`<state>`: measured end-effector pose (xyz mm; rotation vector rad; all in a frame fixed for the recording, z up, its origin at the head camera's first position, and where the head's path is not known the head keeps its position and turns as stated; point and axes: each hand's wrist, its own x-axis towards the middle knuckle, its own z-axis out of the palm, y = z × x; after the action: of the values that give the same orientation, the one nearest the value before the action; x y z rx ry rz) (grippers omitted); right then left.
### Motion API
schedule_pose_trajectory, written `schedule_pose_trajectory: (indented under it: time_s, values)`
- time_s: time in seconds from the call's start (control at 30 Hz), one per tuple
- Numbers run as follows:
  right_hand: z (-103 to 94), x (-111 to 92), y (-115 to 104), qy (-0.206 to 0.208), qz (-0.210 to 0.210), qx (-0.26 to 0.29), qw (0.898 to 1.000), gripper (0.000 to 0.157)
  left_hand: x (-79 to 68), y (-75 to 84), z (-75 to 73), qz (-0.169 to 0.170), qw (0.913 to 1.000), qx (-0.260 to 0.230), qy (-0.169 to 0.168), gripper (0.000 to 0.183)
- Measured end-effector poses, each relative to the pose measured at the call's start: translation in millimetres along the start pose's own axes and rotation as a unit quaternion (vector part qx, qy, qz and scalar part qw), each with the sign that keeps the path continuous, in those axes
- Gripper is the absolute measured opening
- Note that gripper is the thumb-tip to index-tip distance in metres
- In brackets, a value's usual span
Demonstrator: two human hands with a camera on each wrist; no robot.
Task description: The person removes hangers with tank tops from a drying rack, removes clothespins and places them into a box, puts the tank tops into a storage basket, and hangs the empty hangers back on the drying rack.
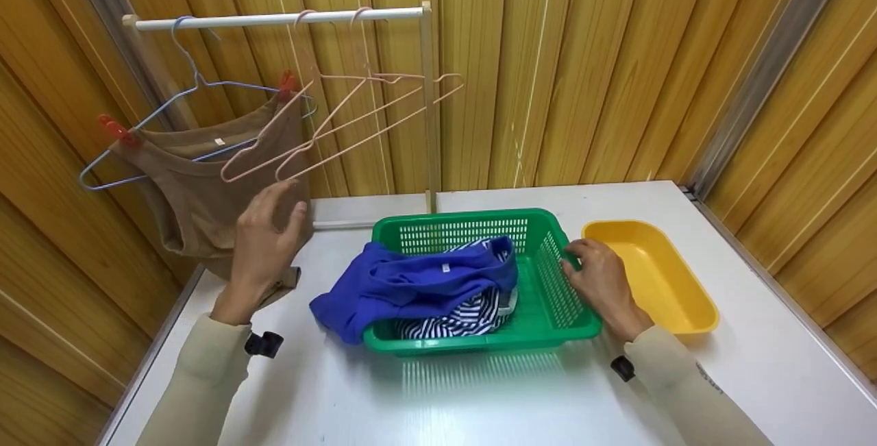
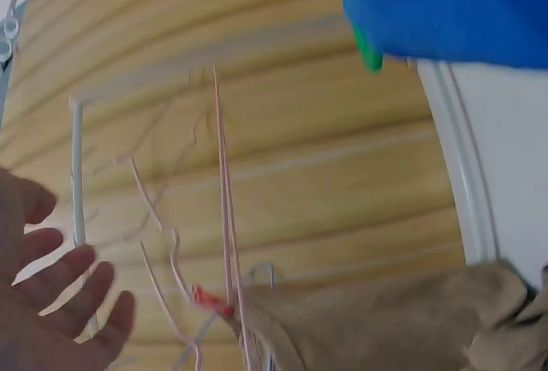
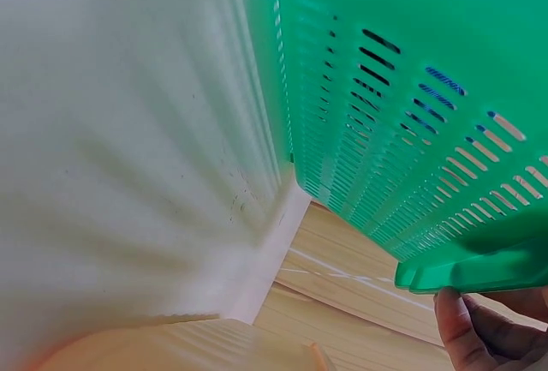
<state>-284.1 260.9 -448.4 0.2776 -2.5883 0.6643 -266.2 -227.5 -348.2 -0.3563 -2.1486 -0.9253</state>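
My left hand [image 1: 264, 240] is raised in front of a brown sleeveless top [image 1: 212, 192], fingers apart and holding nothing. The top hangs from a blue hanger [image 1: 164, 107], fixed by red clothespins [image 1: 118, 129]. Just above the left fingertips hang two pink hangers [image 1: 312, 138]. In the left wrist view the left hand [image 2: 60, 285] shows loosely spread fingers. My right hand [image 1: 603, 281] grips the right rim of a green basket [image 1: 479, 344], its fingertips [image 3: 454, 307] at the rim's edge. A blue garment [image 1: 425, 281] drapes over the basket's left side, above a black-and-white striped cloth [image 1: 473, 316].
A yellow tray [image 1: 661, 281] stands right of the basket on the white table [image 1: 329, 398]. Behind is a small rack with a white rail [image 1: 274, 19] and an upright post [image 1: 429, 124]. Wood-patterned walls [image 1: 582, 76] enclose the table.
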Motion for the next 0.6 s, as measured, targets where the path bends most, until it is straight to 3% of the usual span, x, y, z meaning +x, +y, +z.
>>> schedule_pose_trajectory:
  time_s: [0.1, 0.17, 0.23, 0.33, 0.47, 0.53, 0.6]
  values:
    - [1.0, 0.0, -0.1, 0.001, 0.000, 0.002, 1.000, 0.023, -12.5, 9.3, 8.9, -0.008, 0.9961, 0.005, -0.088, 0.039]
    - [1.3, -0.5, 0.0, 0.006, -0.003, 0.004, 1.000, 0.022, -22.4, 13.3, 14.2, -0.026, 0.9871, 0.016, -0.157, 0.046]
    - [1.6, -0.9, 0.0, 0.012, -0.008, 0.005, 1.000, 0.022, -32.4, 14.3, 19.1, -0.040, 0.9730, 0.033, -0.225, 0.055]
    - [1.3, -1.2, 0.1, 0.018, -0.011, 0.005, 1.000, 0.022, -44.8, 13.1, 25.8, -0.069, 0.9451, 0.050, -0.316, 0.068]
    - [0.4, -1.0, -0.3, 0.012, -0.005, 0.004, 1.000, 0.023, -57.8, 8.9, 36.2, -0.095, 0.9179, 0.057, -0.381, 0.074]
    - [0.2, -0.9, -0.6, 0.010, -0.002, 0.005, 1.000, 0.023, -62.9, 6.6, 41.4, -0.101, 0.9142, 0.055, -0.389, 0.071]
    - [0.3, -0.5, -0.6, 0.010, -0.002, 0.005, 1.000, 0.023, -66.6, 4.7, 46.4, -0.101, 0.9163, 0.050, -0.384, 0.065]
